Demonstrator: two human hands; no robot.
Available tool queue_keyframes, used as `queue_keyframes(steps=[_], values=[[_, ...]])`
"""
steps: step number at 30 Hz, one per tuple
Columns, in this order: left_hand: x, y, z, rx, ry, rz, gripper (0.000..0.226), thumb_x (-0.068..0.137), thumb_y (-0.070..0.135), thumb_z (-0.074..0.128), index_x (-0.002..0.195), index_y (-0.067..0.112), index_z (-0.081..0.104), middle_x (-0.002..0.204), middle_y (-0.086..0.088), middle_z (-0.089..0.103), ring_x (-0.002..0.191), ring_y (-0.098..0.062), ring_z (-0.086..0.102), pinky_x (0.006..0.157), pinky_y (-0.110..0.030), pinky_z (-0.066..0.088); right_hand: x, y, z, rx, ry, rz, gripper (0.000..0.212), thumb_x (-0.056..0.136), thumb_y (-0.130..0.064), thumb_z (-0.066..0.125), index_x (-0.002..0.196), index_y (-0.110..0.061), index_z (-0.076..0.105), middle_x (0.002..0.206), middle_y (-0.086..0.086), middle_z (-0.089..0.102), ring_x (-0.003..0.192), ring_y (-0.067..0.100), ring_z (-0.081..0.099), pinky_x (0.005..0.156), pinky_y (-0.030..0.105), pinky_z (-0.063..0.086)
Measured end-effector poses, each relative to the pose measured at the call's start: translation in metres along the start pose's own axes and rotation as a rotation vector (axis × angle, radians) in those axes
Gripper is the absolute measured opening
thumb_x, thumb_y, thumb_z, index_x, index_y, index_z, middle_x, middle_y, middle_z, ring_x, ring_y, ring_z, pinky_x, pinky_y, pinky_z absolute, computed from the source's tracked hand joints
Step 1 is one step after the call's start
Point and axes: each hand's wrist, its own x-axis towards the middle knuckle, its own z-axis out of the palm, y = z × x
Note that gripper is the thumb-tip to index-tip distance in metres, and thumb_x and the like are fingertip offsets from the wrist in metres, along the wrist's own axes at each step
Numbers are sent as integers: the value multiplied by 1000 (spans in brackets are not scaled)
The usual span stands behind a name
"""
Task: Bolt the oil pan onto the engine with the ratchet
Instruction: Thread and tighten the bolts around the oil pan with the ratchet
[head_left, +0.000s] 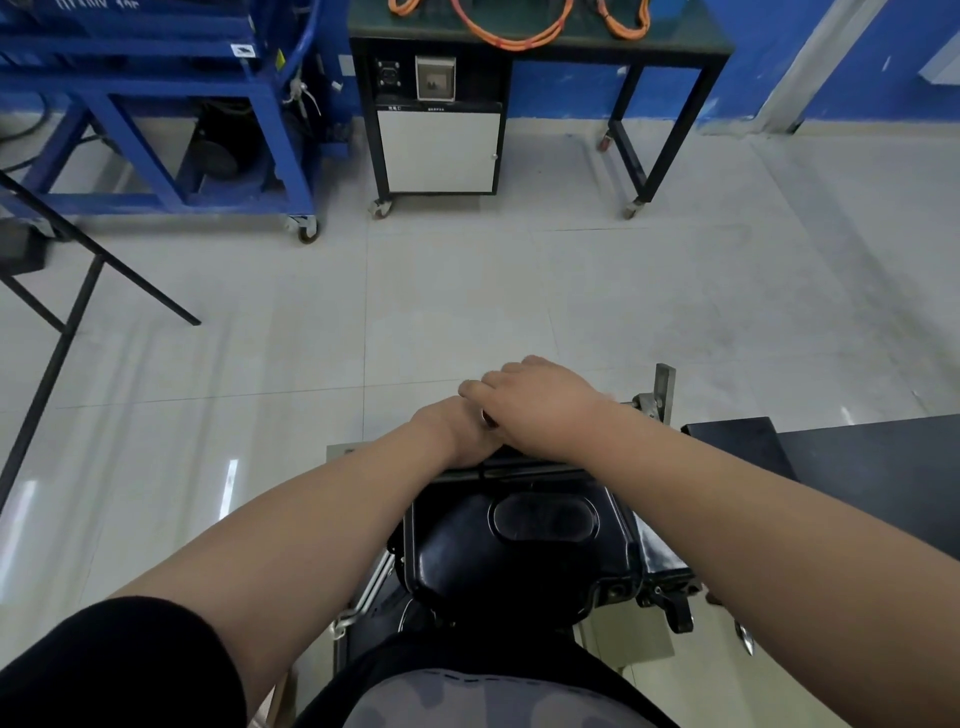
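Hands meet at far rim of glossy black pressed-metal oil pan, which lies bottom-up at near centre, its oval emboss running left-right. Right hand, fingers curled, covers left hand; either grip cannot be told. Small shiny metal piece shows between them, long axis hidden.
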Motion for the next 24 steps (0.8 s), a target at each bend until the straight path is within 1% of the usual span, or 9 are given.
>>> queue_keyframes(steps=[3, 6, 9, 12, 14, 16, 18, 21, 24], values=[[-1, -1, -2, 3, 45, -4, 38, 88, 30, 35, 118, 19, 56, 118, -6, 60, 109, -24, 54, 93, -40, 45, -1, 4, -7, -58, 24, -43, 39, 88, -17, 49, 126, -16, 44, 109, 3, 56, 100, 25, 54, 82, 36, 37], [0, -1, -2, 68, -36, -20, 39, 89, 30, 34, 119, 18, 56, 118, -5, 60, 108, -25, 55, 92, -38, 46, -2, -2, -2, -98, 0, 38, 29, 91, -30, 46, 116, -14, 46, 100, 4, 64, 89, 27, 61, 71, 35, 33], [-1, 0, -2, 98, -104, -36, 37, 89, 30, 35, 116, 16, 57, 119, -5, 60, 108, -25, 55, 92, -35, 45, -2, -6, 2, 53, -101, 194, 35, 94, -42, 42, 112, -12, 45, 94, 8, 64, 81, 29, 61, 63, 33, 32], [-1, 1, -3, 53, -58, 35, 40, 90, 31, 37, 123, 18, 53, 126, -6, 56, 113, -25, 52, 97, -39, 43, -2, -5, 0, 7, -22, 79, 37, 90, -26, 49, 124, -15, 41, 103, 5, 61, 95, 27, 59, 72, 35, 35], [-2, 0, -5, 55, -19, 8, 38, 87, 32, 38, 118, 19, 55, 121, -6, 59, 109, -25, 54, 93, -38, 45, -1, 0, -4, -46, 3, 13, 43, 87, -17, 51, 129, -17, 42, 112, 3, 56, 103, 25, 54, 81, 36, 37], [-4, 1, -5, 58, 3, -20, 37, 86, 34, 37, 113, 19, 57, 115, -6, 61, 106, -25, 55, 89, -37, 46, -1, 3, -8, -59, -5, 16, 40, 86, -18, 52, 125, -17, 45, 111, 2, 56, 101, 24, 55, 83, 37, 37], [-5, 0, -5, 58, -17, -10, 38, 88, 35, 35, 112, 18, 58, 114, -7, 62, 102, -25, 56, 87, -37, 47, -2, 0, -6, -56, -18, 43, 30, 88, -29, 50, 115, -16, 47, 104, 2, 60, 92, 25, 59, 75, 36, 34], [-7, 1, -6, 109, -39, -41, 23, 88, 28, 37, 95, 17, 56, 107, -4, 63, 94, -23, 56, 79, -32, 46, -5, -5, 1, 57, -120, 190, 33, 90, -43, 44, 105, -14, 48, 95, 6, 63, 74, 28, 55, 60, 32, 31], [-7, 6, -4, 124, -22, -28, 30, 91, 27, 36, 106, 14, 58, 112, -6, 62, 102, -24, 57, 82, -33, 45, -6, -4, 1, 92, -83, 191, 34, 89, -34, 48, 117, -15, 46, 103, 6, 61, 88, 28, 56, 63, 32, 34]])
